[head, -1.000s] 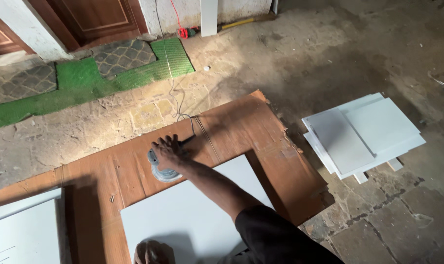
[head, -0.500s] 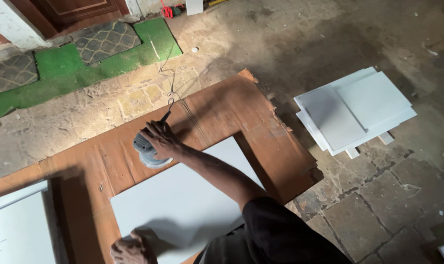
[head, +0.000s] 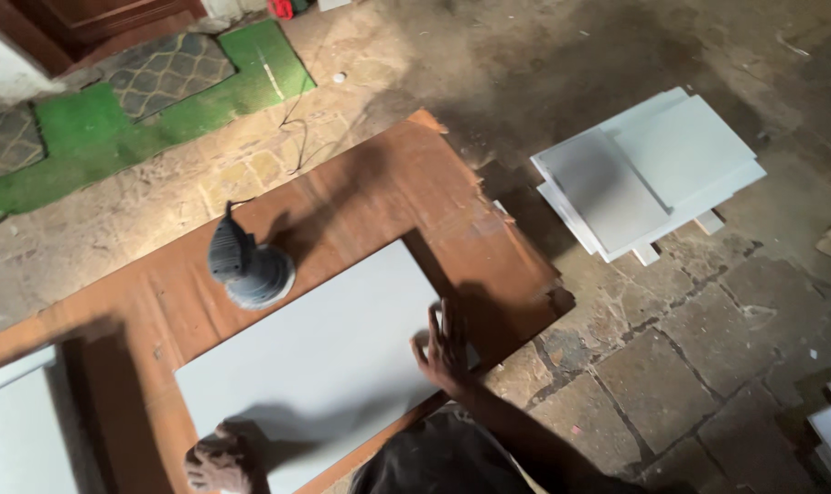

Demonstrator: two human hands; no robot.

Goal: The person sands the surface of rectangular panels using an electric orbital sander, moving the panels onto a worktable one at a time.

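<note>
White board (head: pixel 315 352) lies flat; my right hand (head: pixel 446 345) presses open on its three o'clock edge; my left hand (head: pixel 219 457) grips the seven o'clock corner; sander (head: pixel 246 265) rests at eleven; next I must lift evenly.

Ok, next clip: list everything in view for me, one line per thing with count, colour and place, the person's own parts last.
white panel: 1, pale grey-white, flat on the brown board, under both hands
brown board: 1, reddish brown, on the stone floor
sander: 1, dark grey, standing on the brown board at the white panel's far edge, no hand on it
cord: 1, black, on the floor beyond the board
stack of panels: 1 stack, white, on the floor to the right
second panel: 1, white, lower left edge
mats: green with grey patterned pieces, upper left
stone floor: grey-brown slabs
left hand: 1, at the white panel's near corner
right hand: 1, flat, fingers spread, on the panel's right edge
</note>
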